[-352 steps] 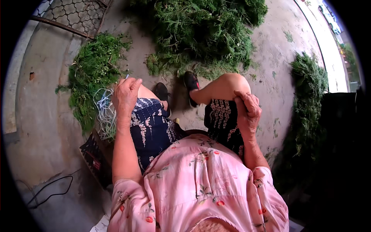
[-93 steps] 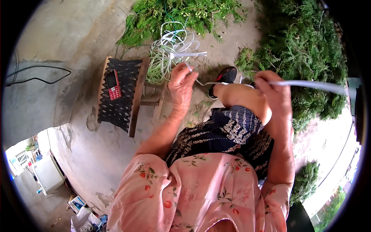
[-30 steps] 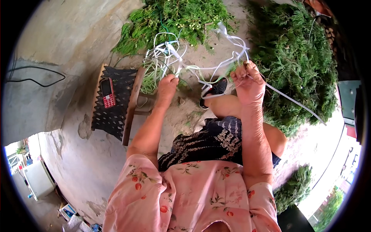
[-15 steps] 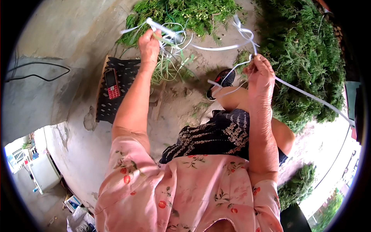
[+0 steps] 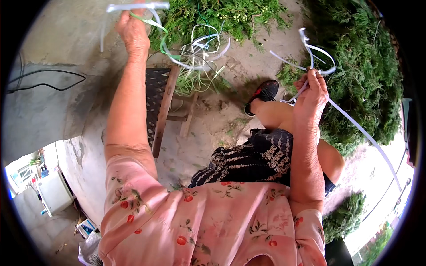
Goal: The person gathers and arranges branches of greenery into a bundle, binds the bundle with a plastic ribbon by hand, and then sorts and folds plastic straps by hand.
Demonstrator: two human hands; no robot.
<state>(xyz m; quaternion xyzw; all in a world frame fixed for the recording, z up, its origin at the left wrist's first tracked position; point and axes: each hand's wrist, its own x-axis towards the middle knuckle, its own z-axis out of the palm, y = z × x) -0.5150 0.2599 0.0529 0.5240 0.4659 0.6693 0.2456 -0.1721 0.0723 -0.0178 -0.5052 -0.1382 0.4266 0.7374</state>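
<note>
My left hand is stretched to the far left, its fingers closed on white plastic strips; a green strip trails from it. The fingertips are partly hidden at the picture's upper edge. My right hand is closed in a pinch on a white plastic strap. One length of that strap runs down to the right, and curled ends stand above the fingers. Between the hands, a loose tangle of white and pale green strips hangs or lies near the greenery.
A stool with a wooden frame and black patterned seat stands under my left forearm. Cut evergreen branches are heaped at the right, with another leafy pile ahead. A black cable lies at the left. My shoe rests on the floor.
My left hand has moved left and away from me with its strips, drawing apart from my right hand. My right hand has shifted slightly right. The red phone on the stool is now hidden.
</note>
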